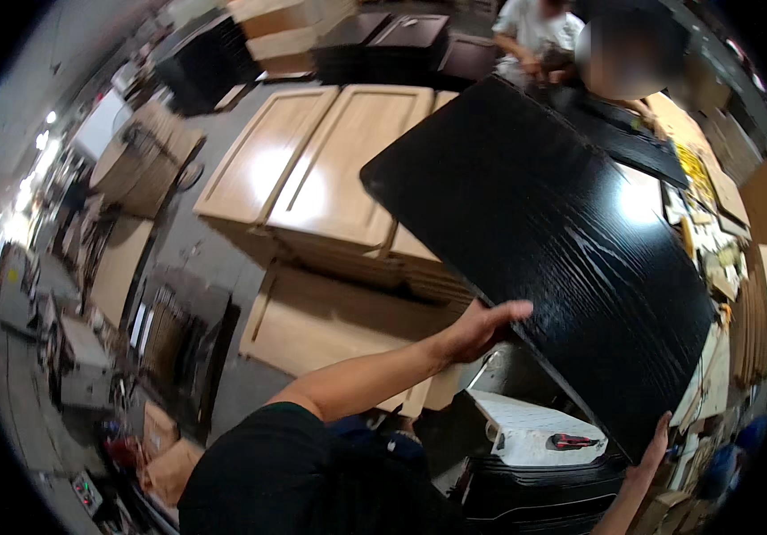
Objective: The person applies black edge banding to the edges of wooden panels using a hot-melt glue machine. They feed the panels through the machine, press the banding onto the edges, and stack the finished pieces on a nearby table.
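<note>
Head view: the left hand [482, 332] is closed over the middle of the long near edge of a black panel [535, 214], thumb laid on the glossy face and fingers out of sight beneath; the right hand [653, 446] is at the panel's nearest corner, fingertips against its short edge, though how far it wraps underneath I cannot tell. The panel is held up at a tilt in front of the person. It looks stiff and flat, probably wood with a dark grained finish, and fairly heavy for its breadth; the shiny face could be slippery and may mark easily, so the edges seem the safer hold, one hand near mid-length and the other by a corner, to keep it from swinging. Just below the panel's near edge is a white board [526, 419] with a red and black knife [573, 441] on it, and nearer the person, a pile of dark panels [535, 499]. Left of the panel lie pale wooden doors [361, 169], partly covered by it. To its right stand brown boards [747, 330]; beyond its far edge is a co-worker in a white top [526, 22].
</note>
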A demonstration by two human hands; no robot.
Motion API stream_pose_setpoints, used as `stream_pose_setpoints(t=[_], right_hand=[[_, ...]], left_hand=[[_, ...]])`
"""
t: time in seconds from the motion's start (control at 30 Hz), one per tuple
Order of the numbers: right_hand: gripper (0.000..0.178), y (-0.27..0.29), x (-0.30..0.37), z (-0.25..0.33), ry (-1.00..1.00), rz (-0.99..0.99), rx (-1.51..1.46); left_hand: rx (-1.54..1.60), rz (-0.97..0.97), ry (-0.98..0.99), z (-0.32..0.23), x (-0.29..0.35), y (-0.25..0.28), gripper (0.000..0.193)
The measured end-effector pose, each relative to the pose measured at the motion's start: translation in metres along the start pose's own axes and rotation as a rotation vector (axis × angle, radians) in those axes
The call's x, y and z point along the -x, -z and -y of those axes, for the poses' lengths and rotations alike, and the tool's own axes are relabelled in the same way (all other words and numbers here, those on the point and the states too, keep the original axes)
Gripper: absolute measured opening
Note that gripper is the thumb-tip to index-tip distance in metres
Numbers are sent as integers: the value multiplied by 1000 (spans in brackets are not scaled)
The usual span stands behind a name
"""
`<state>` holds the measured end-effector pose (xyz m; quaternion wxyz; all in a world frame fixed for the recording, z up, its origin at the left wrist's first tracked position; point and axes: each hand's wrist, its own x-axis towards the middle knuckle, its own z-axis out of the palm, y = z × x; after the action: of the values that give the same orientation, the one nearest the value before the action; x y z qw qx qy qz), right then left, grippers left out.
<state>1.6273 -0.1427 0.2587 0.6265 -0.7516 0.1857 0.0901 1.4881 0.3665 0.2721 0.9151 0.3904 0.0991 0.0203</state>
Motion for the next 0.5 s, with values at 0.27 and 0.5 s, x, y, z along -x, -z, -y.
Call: stream_pose_setpoints(t=[0.27,0.5], right_hand=[[87,-41,95,9,149,87,586],[52,-140,233,-18,212,422,682]], left_hand=[[251,-237,349,-34,286,74,40],[179,-524,120,-50,457,145,32]])
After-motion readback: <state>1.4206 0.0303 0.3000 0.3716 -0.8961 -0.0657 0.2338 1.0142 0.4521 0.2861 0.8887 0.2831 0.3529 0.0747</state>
